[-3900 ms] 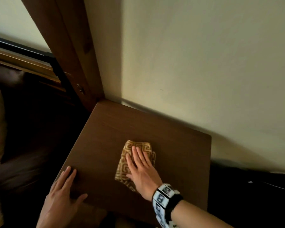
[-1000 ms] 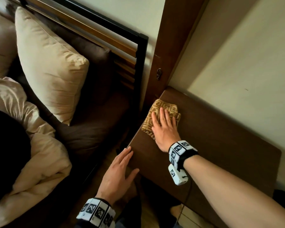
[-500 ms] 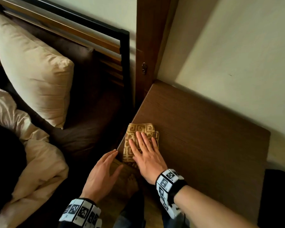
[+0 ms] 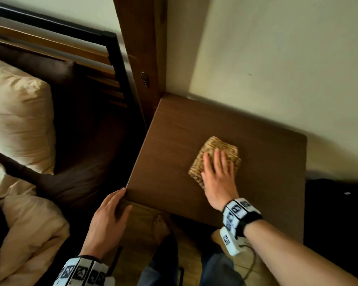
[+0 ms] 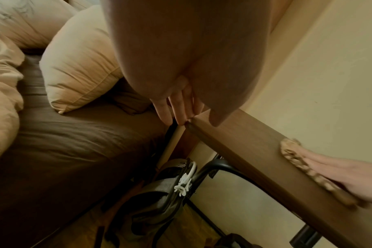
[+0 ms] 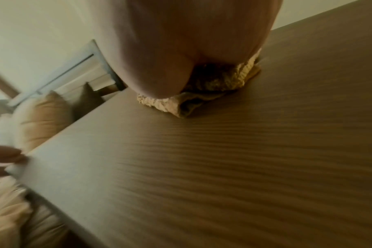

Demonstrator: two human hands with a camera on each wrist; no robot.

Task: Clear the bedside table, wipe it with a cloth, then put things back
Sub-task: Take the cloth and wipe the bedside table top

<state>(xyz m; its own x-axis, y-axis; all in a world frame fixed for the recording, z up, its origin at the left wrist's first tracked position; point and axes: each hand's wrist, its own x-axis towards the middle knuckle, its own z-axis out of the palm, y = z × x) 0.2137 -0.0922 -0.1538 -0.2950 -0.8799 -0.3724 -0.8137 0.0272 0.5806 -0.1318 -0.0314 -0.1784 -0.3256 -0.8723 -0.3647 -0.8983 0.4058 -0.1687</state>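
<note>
One folded tan patterned cloth [image 4: 217,156] lies on the brown bedside table [image 4: 174,153].

Folded tan patterned cloth [image 4: 219,159] lies flat on brown bedside table [image 4: 174,162]

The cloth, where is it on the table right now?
In the head view the cloth lies flat near the middle of the bedside table, pressed under the right hand. The left hand rests at the table's near corner by the bed.
</note>
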